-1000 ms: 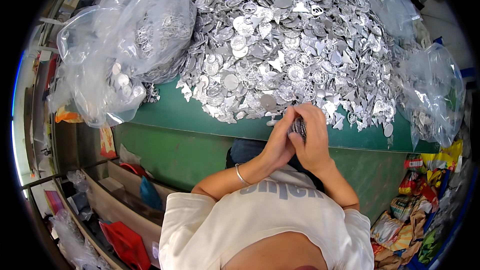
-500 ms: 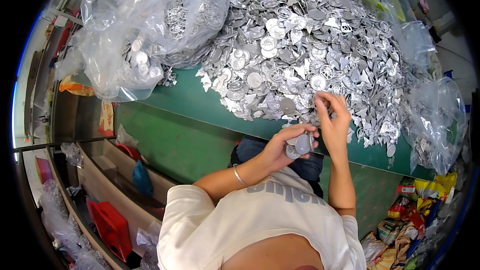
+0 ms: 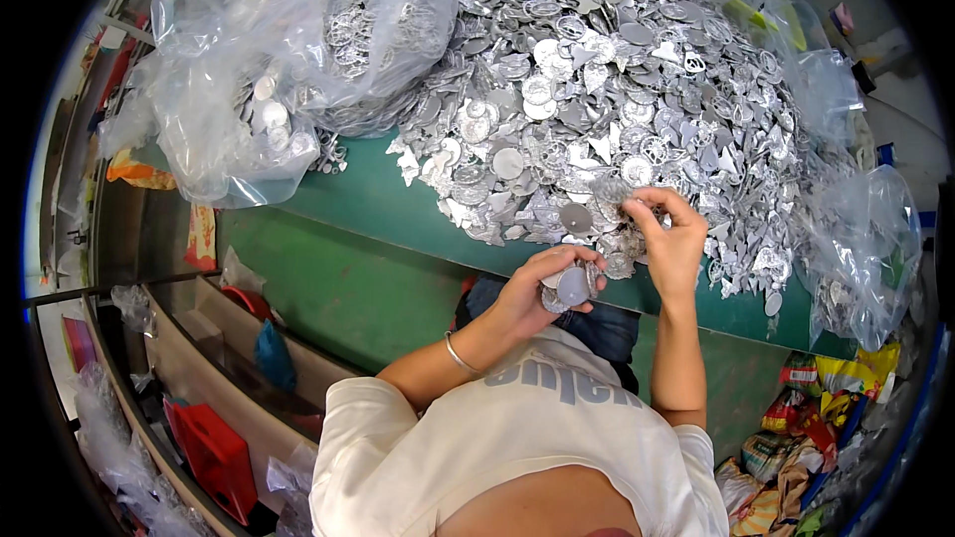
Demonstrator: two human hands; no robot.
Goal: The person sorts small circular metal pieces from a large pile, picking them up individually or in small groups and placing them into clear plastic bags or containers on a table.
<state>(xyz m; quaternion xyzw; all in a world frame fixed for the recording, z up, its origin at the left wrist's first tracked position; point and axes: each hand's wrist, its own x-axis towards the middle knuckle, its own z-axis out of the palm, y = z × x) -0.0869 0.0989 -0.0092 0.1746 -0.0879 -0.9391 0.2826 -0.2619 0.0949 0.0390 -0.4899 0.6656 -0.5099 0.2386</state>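
A broad heap of silvery metal pieces (image 3: 676,119), round discs and small cut-out shapes among them, is spread over the green tabletop (image 3: 368,194). My left hand (image 3: 522,290) is in front of the table's near edge, fingers curled round several flat metal discs (image 3: 572,286). Over the near side of the heap is my right hand (image 3: 676,244), thumb and forefinger pinched together. A blurred silvery metal piece (image 3: 611,189) shows at those fingertips; its exact shape I cannot make out.
Clear plastic bags (image 3: 234,70) with metal pieces stand at the table's left. Another plastic bag (image 3: 875,229) lies at the right end. A brown divided bin (image 3: 214,368) with a red tray (image 3: 214,457) is at lower left; colourful packets (image 3: 796,438) lie at lower right.
My left hand has shifted a little left and nearer with its discs, away from the right hand. The right hand has turned slightly, and a blurred piece now shows at its fingertips.
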